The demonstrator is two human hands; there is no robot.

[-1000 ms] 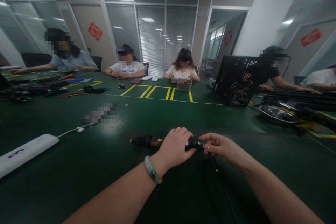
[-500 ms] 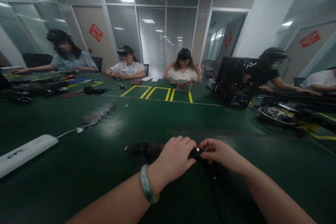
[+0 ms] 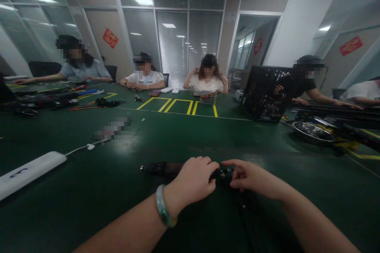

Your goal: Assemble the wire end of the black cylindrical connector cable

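A dark, tube-shaped electric screwdriver (image 3: 170,169) lies across the green table, its ridged collar and small metal tip pointing left. My left hand (image 3: 196,176), with a jade-coloured bangle at the wrist, wraps over its rear part and hides much of the body. Just right of those fingers a small metal ring shows at the tool's rear end. My right hand (image 3: 245,178) has thumb and curled fingers at a black cable plug (image 3: 228,175), while its index finger stretches left above the ring. From there a dark cable (image 3: 245,209) runs down toward me. Whether plug and tool are joined is unclear.
A white power strip (image 3: 32,172) lies at left, its thin white cord leading to a blurred-out object (image 3: 114,128). A black perforated case (image 3: 267,93) and a metal bowl of small parts (image 3: 313,131) stand right. Several people sit around the table; cables (image 3: 107,102) lie back left.
My right hand has loosened its pinch near the metal ring; its index finger now stretches out to the left. My left hand has shifted slightly left and down, still on the screwdriver.
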